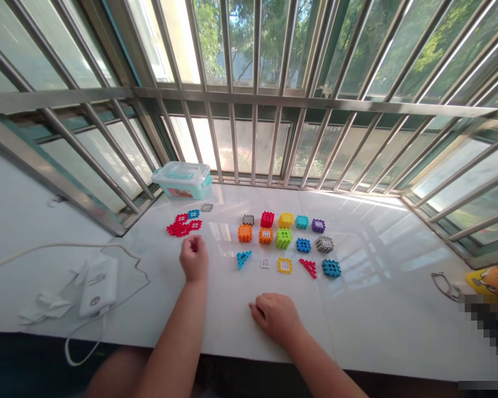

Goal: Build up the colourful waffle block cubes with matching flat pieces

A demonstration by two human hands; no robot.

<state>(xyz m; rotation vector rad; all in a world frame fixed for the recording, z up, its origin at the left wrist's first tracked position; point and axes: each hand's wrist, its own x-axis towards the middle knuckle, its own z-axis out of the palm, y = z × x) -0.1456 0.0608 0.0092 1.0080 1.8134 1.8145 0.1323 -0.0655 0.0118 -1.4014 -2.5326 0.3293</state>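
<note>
My left hand point(193, 258) is closed, its fingers curled just in front of a loose pile of red plastic building pieces point(178, 228). Whether anything is inside its fingers is hidden. My right hand point(277, 316) rests on the table with its fingers curled in, and nothing shows in it. Beyond it stand rows of stacked interlocking pieces, among them an orange stack point(244, 233), a green stack point(284, 238) and a teal stack point(331, 268). Nearest to that hand lie a white window piece point(265, 263), a yellow frame point(285, 266), a blue triangle point(243, 259) and a red triangle point(307, 268).
A lidded turquoise box point(182, 181) stands at the back left, with a grey piece point(207, 208) and a blue piece point(193, 214) nearby. A white device point(99, 284) with a cable lies left beside crumpled tissue point(52, 305). Metal window bars point(253, 99) enclose the white table point(377, 309).
</note>
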